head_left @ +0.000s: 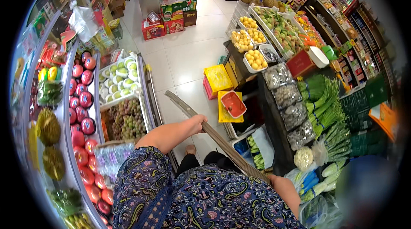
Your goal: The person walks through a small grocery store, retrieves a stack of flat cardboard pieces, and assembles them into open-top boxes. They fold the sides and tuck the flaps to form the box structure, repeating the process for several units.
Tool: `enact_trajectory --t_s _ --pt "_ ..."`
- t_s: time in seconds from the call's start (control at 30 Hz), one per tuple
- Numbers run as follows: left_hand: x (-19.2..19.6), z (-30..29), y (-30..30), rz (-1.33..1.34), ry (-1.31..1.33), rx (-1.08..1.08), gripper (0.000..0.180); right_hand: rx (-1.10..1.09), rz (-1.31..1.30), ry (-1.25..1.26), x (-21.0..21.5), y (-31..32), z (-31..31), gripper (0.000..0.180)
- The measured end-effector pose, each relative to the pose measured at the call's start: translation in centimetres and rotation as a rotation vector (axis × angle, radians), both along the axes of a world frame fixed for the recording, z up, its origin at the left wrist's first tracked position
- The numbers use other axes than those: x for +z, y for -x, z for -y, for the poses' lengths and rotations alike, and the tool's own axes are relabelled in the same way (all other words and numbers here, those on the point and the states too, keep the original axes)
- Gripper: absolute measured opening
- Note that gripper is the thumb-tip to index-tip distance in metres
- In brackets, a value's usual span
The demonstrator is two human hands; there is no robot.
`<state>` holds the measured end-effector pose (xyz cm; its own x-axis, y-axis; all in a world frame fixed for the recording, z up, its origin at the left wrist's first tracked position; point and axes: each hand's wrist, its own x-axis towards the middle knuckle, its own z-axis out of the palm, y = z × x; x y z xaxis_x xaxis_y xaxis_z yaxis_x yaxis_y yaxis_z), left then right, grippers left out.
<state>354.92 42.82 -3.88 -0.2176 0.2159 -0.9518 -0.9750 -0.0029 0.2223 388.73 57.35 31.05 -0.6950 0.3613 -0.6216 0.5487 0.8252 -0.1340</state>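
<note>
A long, thin, grey-brown piece [227, 145], like flattened cardboard seen edge-on, slants in front of my body from upper left to lower right. My left hand [198, 123] is closed round its upper part, a little below the far end. Near the lower right end, my right hand [279, 182] grips it too, its fingers partly hidden. Past the left forearm lie boxes of grapes [126, 120] and pale green fruit in foam nets [117, 77]. Closest to the right hand are a cauliflower [303, 159] and bagged vegetables.
Fruit shelves with red apples [79, 113] and durians [48, 126] line the left. On the right, a black-draped stand [269, 122] bears packed produce and leafy greens [327, 109]. Yellow boxes [218, 78], one under a red tray [233, 104], stand beside the tiled aisle [190, 57]. Cartons [173, 17] stand farther ahead.
</note>
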Motion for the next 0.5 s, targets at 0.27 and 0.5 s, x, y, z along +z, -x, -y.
enact_trajectory --t_s 0.27,0.5 --pt "0.5 -3.1 18.8 -0.049 0.116 -0.109 0.029 -0.122 0.113 0.186 0.0 17.7 -0.2 0.032" --pt "-0.1 -4.0 35.4 -0.010 0.200 -0.248 0.025 -0.122 0.143 0.253 -7.9 30.0 -2.9 0.035"
